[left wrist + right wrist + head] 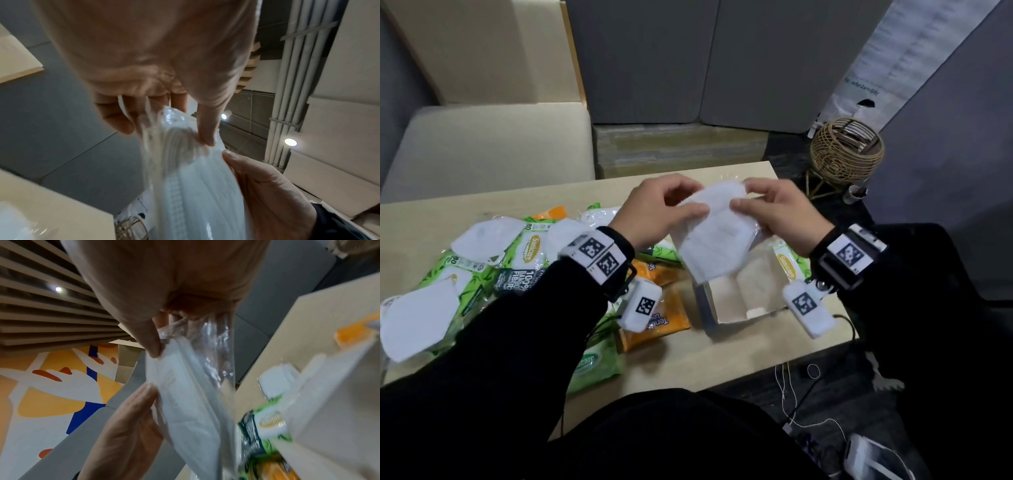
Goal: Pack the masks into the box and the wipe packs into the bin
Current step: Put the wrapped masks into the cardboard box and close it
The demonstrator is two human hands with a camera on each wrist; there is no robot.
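Both hands hold one white mask [714,240] in a clear wrapper above the open white box [732,303]. My left hand [693,200] pinches its upper left edge, and my right hand [743,197] pinches the upper right. In the left wrist view the left hand [170,129] grips the wrapper's crinkled top over the mask [195,186]. In the right wrist view the right hand [162,340] pinches the mask [185,402] at its top. More wrapped masks [482,236] lie on green wipe packs [592,366] and orange wipe packs [657,322] at the left.
The pile covers the left half of the wooden table [688,359]; the box stands near its right edge. A wicker basket [846,150] sits on the floor beyond the right corner. A beige seat [493,144] is behind the table. Cables lie on the floor at right.
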